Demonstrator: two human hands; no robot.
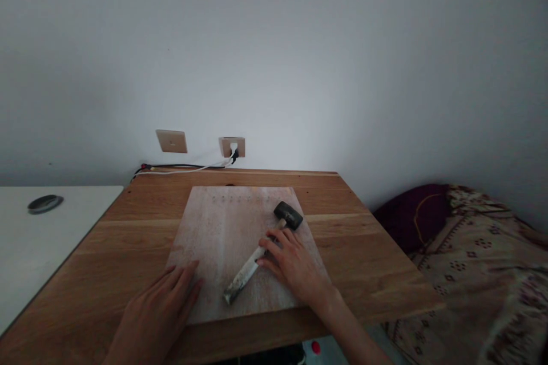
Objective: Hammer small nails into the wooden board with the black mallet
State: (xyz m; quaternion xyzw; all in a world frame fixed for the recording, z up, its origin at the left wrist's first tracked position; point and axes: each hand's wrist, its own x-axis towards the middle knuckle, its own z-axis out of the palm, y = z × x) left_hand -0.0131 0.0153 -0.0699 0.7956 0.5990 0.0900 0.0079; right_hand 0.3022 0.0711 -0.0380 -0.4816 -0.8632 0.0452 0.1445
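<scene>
A rubber mallet (pixel 288 215) with a black head and a worn, whitish handle lies slantwise on a pale, scuffed board (pixel 218 239). Its head points to the upper right, and the handle end is toward the near middle of the board. My right hand (pixel 291 259) has its fingers curled over the middle of the handle, with the thumb on the near side. At the board's left near corner, my left hand (pixel 160 305) lies flat with fingers stretched out, holding nothing. Along the board's far edge runs a row of several small things (pixel 231 198), too small to name.
The board rests on a wooden table (pixel 359 256) against a wall. Cables (pixel 184 170) run along the table's back edge to a wall socket (pixel 233 147). A white surface (pixel 38 251) with a dark oval object (pixel 45 203) adjoins at left. Patterned bedding (pixel 475 274) is at right.
</scene>
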